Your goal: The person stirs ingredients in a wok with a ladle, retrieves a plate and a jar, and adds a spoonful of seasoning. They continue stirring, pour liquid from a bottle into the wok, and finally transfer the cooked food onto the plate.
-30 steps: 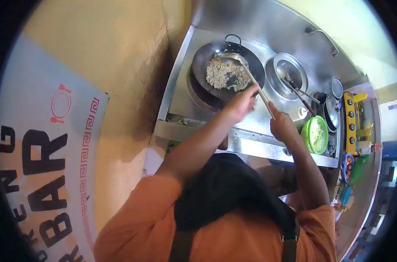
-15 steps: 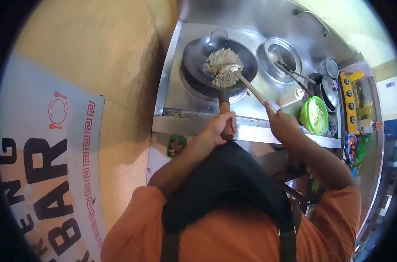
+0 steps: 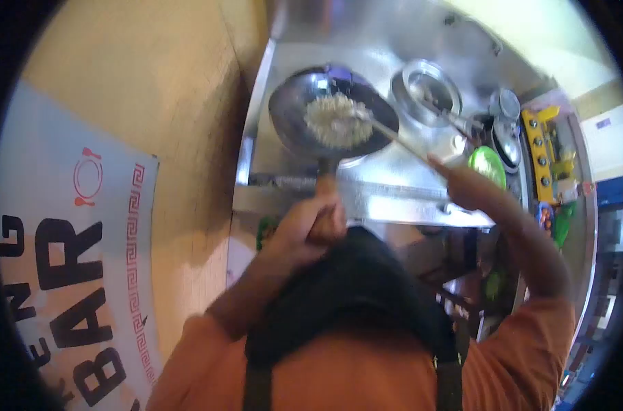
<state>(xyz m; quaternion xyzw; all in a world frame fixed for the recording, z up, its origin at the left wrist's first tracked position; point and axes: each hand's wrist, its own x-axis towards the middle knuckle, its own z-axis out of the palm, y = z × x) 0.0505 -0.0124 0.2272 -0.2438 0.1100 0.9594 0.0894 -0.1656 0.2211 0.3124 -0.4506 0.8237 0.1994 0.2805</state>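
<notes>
Compared with half a second ago, the wok is pulled a bit nearer the body, over the steel stove, its wooden handle wrapped in the left hand's grip. The ladle is held by its shaft in the right hand's closed grip, its blurry head kept in the pale, crumbly food inside the wok.
</notes>
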